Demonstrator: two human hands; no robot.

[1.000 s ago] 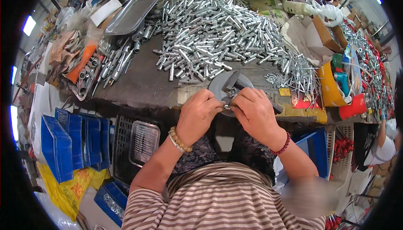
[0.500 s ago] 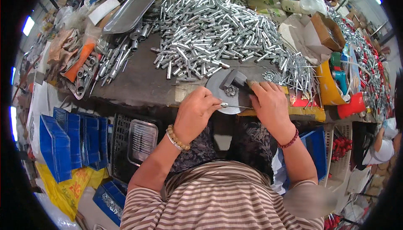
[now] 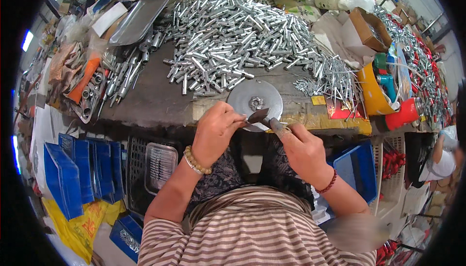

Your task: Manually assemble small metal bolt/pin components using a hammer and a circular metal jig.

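Observation:
My left hand is closed, thumb and fingertips pinching a small metal tube over the near edge of a round grey metal disc. The hammer mostly hides that tube. In my right hand is a hammer, gripped by its short handle. Its dark head hangs right by my left fingertips; whether it touches the tube I cannot tell. A rough metal lump sits in the middle of the disc. Beyond the disc lies a big heap of shiny metal tubes, with thin metal rods to its right.
Wrenches and sockets and a metal tray lie on the bench at left. At right stand a yellow container and a red cylinder. Blue bins and a clear tray of rods are below the bench edge.
The hammer has swung from over the disc's centre toward me, down beside my left fingertips. My right hand has come nearer my body. The thin rod seen between my hands is now mostly hidden.

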